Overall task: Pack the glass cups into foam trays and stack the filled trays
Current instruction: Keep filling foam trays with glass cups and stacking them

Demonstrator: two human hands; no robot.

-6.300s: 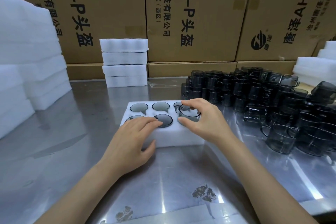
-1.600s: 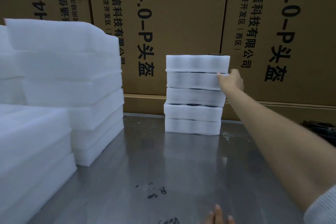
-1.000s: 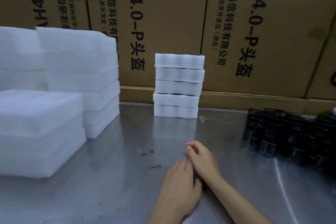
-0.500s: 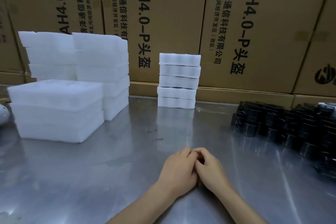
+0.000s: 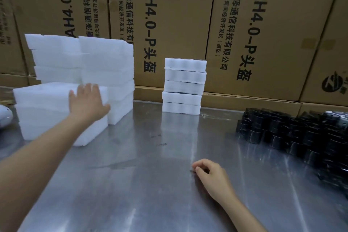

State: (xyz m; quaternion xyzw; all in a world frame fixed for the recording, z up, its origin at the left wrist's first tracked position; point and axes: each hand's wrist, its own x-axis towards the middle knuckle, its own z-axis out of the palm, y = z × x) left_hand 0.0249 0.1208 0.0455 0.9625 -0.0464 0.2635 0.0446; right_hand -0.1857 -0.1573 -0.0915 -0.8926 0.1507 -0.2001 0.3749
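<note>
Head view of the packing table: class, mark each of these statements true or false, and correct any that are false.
1. The stack of filled trays at the back holds five trays. True.
2. The left hand lies on the nearest pile of empty foam trays. True.
3. The right hand holds a glass cup. False: it rests on the metal table with its fingers loosely curled and nothing in them.
4. The dark glass cups are crowded on the left side of the table. False: they are on the right side.
5. Cardboard boxes stand behind the table. True.
</note>
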